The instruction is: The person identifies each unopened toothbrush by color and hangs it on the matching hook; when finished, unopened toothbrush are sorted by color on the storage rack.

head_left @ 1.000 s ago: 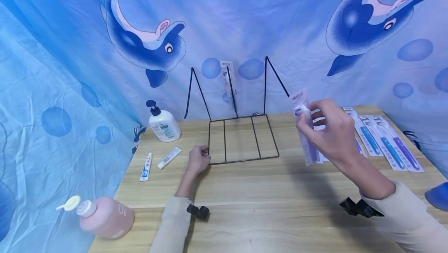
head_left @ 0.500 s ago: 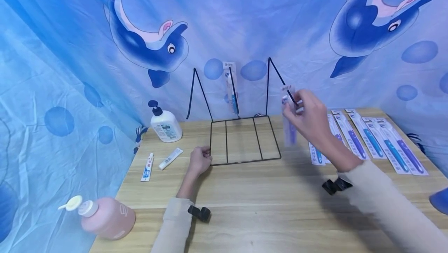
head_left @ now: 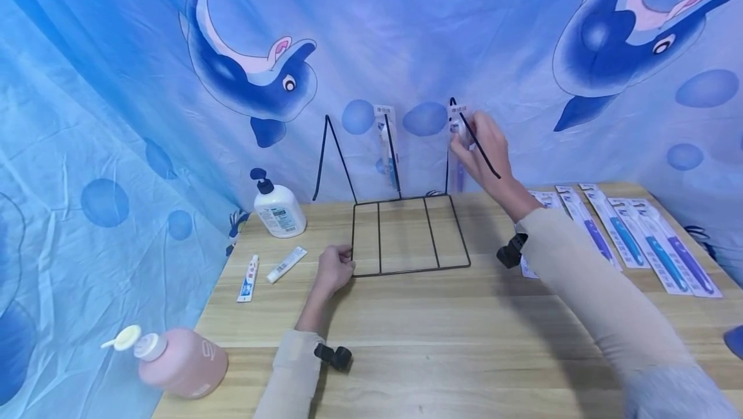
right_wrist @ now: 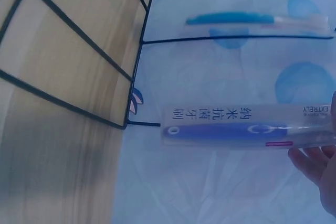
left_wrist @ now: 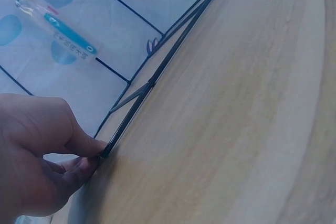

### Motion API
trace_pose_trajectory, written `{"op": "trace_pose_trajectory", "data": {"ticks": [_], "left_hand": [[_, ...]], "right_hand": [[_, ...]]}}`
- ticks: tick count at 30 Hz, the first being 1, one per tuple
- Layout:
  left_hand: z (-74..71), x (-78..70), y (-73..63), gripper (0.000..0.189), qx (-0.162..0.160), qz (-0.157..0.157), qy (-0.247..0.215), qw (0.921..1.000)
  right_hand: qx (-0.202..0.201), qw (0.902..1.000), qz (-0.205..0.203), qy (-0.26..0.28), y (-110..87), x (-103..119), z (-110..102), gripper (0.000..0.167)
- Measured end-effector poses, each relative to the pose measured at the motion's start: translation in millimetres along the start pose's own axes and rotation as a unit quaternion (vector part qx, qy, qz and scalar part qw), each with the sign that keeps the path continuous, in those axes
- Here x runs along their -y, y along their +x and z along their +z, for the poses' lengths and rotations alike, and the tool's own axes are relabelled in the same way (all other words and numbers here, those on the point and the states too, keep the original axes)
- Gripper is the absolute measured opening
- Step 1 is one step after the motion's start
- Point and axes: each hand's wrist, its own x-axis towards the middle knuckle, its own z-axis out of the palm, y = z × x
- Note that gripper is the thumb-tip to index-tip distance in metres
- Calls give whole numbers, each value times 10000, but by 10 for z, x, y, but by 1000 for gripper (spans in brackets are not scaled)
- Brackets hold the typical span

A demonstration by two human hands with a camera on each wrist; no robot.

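Note:
A black wire rack (head_left: 424,269) stands on the wooden table, with upright hooked arms at its back. My left hand (head_left: 335,269) pinches its front left corner between thumb and fingers, seen closely in the left wrist view. Held by my right hand (head_left: 486,148) is a packaged purple toothbrush (right_wrist: 220,129), upright with its top at the rack's right hook (head_left: 480,147). Whether the hook passes through the package cannot be told. Another packaged toothbrush (head_left: 386,138), with a blue handle, hangs on the middle hook. The left hook (head_left: 339,158) bears nothing.
Several packaged toothbrushes (head_left: 658,248) lie at the table's right, partly behind my right sleeve. At left are a white pump bottle (head_left: 280,211), two small toothpaste tubes (head_left: 247,279) and a pink pump bottle (head_left: 184,362). A blue dolphin-print curtain (head_left: 429,32) hangs behind.
My right hand has carried the purple toothbrush leftward and up, from beside the rack to its right hook. The left hand keeps its pinch on the rack's corner.

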Motion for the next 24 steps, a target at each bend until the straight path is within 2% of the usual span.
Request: {"op": "trace_pose_trajectory", "data": {"ticks": [9,17,19,21,24], "left_hand": [[22,15,-2,42,-17,3,46,10000],[46,34,2,41,-66,66,88,9999],[38,36,5,42,-53,57,74,9999],[28,32,10,42,-30,49,80,10000],[7,14,19,43,-10,18,68,10000]], "right_hand": [[149,9998,90,84,124,-172,130,22],[207,9998,15,-22,129,-203,122,25],[415,9989,200,-95,131,-198,82,29],[801,9949,571,-213,123,-199,4,35],[1562,9783,1257,-516,86,-270,-153,45]]}}
